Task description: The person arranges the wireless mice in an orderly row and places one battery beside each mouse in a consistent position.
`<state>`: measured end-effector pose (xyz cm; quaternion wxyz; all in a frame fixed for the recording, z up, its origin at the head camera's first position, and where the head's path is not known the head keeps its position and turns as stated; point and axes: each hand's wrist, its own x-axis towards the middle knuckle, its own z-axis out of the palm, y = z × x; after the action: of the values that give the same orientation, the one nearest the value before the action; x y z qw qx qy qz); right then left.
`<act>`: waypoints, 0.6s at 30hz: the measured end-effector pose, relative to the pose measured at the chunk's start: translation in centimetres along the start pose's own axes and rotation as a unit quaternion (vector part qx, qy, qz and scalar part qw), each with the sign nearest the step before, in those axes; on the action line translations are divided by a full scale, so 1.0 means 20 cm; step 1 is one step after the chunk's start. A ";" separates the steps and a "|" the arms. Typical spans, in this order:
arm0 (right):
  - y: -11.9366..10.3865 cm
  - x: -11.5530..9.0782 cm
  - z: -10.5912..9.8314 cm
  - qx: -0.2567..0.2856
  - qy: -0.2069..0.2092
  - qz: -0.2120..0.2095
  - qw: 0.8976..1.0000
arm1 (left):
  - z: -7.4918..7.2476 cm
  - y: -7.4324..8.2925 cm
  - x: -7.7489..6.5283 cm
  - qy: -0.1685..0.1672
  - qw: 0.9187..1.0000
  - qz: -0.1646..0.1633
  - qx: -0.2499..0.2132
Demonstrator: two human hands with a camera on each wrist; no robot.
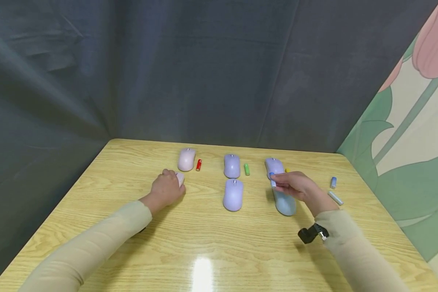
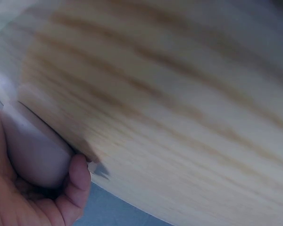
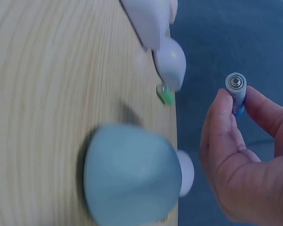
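Observation:
My left hand (image 1: 167, 188) grips a pale pink computer mouse (image 1: 180, 178) at the left of the front row. In the left wrist view its fingers curl around the sides of that mouse (image 2: 37, 146). A blue and white battery (image 1: 272, 181) is pinched between the thumb and fingers of my right hand (image 1: 295, 184), above the table. The battery's terminal end (image 3: 236, 82) faces the right wrist camera. Below the right hand lies a light blue mouse (image 1: 285, 203), and just behind it a lavender mouse (image 1: 273, 165), partly hidden by the hand and battery.
Behind the left hand are a pink mouse (image 1: 187, 159) and a red battery (image 1: 198, 165). Two lavender mice lie mid-table, with a green battery (image 1: 246, 169) alongside. A yellow battery (image 1: 287, 170) is mostly covered. A blue battery (image 1: 333, 182) and a silver one (image 1: 336, 198) lie at right.

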<state>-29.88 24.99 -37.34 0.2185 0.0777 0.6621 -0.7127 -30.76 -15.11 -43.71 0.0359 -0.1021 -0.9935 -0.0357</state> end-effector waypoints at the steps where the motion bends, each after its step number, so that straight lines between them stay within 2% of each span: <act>1: 0.00 0.01 0.02 -0.006 0.000 0.000 1.000 | 0.00 0.00 0.00 0.000 1.000 0.000 0.001; 7: 0.01 0.06 0.13 -0.037 -0.010 -0.010 0.999 | -0.01 0.00 0.00 0.004 1.000 0.001 0.003; 18: 0.00 0.17 0.35 -0.061 -0.020 -0.025 0.998 | 0.00 0.01 0.01 -0.001 1.000 0.001 0.006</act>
<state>-31.60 17.40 -37.97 0.2182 0.0330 0.7017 -0.6774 -30.93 -14.96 -43.76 0.0360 -0.1027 -0.9936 -0.0292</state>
